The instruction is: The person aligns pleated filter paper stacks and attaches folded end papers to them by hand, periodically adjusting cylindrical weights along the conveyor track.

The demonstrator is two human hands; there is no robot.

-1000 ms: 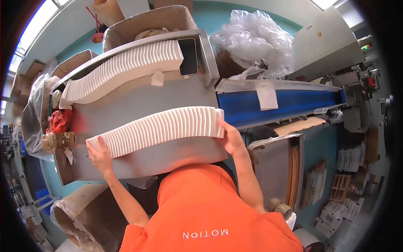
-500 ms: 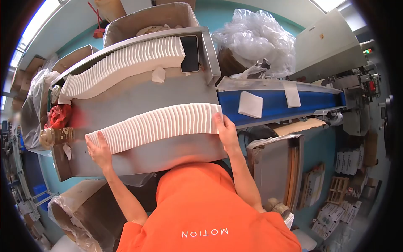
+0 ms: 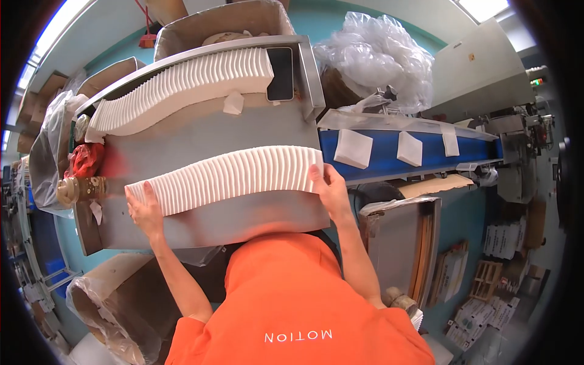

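Note:
A long row of white folded paper napkins (image 3: 231, 179) stands on edge across the near part of the metal table (image 3: 207, 137), curving slightly. My left hand (image 3: 146, 213) is closed on its left end, and my right hand (image 3: 331, 190) grips the right end, with the thumb in front. Behind it, along the table's back wall, runs a second row of napkins (image 3: 182, 88) that neither hand touches. One loose white napkin piece (image 3: 233, 103) lies before that row.
To the right, a blue conveyor belt (image 3: 383, 146) carries several napkins. A phone (image 3: 280, 74) rests at the back row's right end. A red plastic bag (image 3: 87, 159) and a roll of tape (image 3: 70, 191) sit at the table's left side. Clear plastic bags (image 3: 377, 58) are heaped behind the belt.
The napkins on the belt have moved left toward the table, and another has come into view behind them. Both hands keep hold of the row's ends; the view has shifted slightly.

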